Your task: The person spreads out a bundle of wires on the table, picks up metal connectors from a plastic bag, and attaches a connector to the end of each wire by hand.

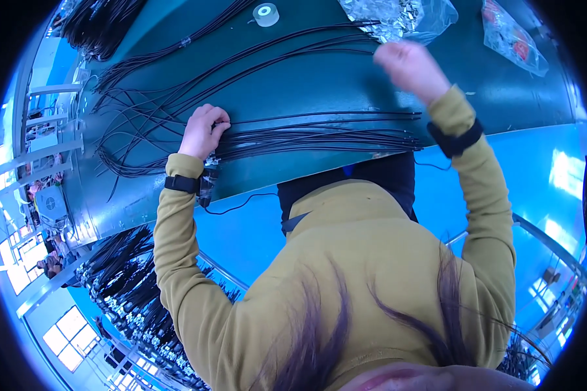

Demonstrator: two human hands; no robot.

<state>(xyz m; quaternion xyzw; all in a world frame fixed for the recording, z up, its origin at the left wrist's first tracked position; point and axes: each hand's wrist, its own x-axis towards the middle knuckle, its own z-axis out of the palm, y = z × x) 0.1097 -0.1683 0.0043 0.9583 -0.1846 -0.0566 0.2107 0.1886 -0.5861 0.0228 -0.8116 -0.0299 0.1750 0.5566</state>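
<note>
My left hand (203,130) rests at the left end of a bundle of thin black cables (319,138) along the table's near edge. Its thumb and fingers are pinched together on a black cable. My right hand (412,68) is raised over the far right part of the table, smeared by motion, so what its fingers hold, if anything, does not show. Just left of it lie the ends of a second group of black cables (274,62). Beyond it sits a clear plastic bag (398,16) with many small shiny silver pieces.
A roll of tape (266,14) lies at the far edge of the green table (502,98). Another clear bag (514,39) with red bits is at the far right. More cable bundles (101,26) lie far left; a dense rack of cables (137,293) stands below left.
</note>
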